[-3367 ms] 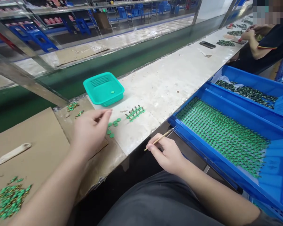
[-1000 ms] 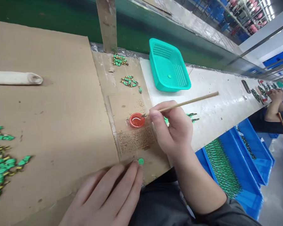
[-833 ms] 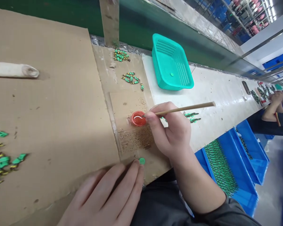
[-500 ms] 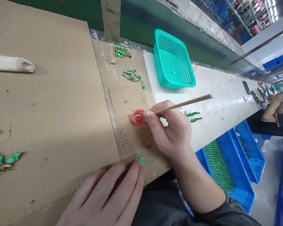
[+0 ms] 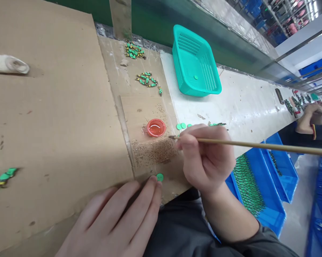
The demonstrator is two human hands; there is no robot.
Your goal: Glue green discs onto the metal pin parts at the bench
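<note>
My right hand (image 5: 207, 157) is closed round a thin paintbrush (image 5: 230, 142) with a wooden handle, which lies nearly level and points left. Its dark tip (image 5: 172, 137) is just right of a small red cup (image 5: 156, 127) of shiny liquid, outside the rim. My left hand (image 5: 118, 217) lies palm down on the cardboard at the near edge, fingers stretched out. Its fingertips touch the edge of a green button-like disc (image 5: 160, 177) with small holes. More green discs (image 5: 181, 126) lie beyond my right hand, which partly hides them.
A teal basket (image 5: 197, 91) holding one small green disc stands at the back. Small green, yellow and dark figures (image 5: 135, 50) lie in groups on the cardboard (image 5: 70, 107). At left is a whitish tube (image 5: 9, 64). Blue bins (image 5: 275, 214) stand lower right; a co-worker (image 5: 308, 123) is far right.
My right hand has drawn the brush out of the red cup and moved right and slightly nearer, its handle now more level. My left hand stays at the disc; the whole view has shifted slightly.
</note>
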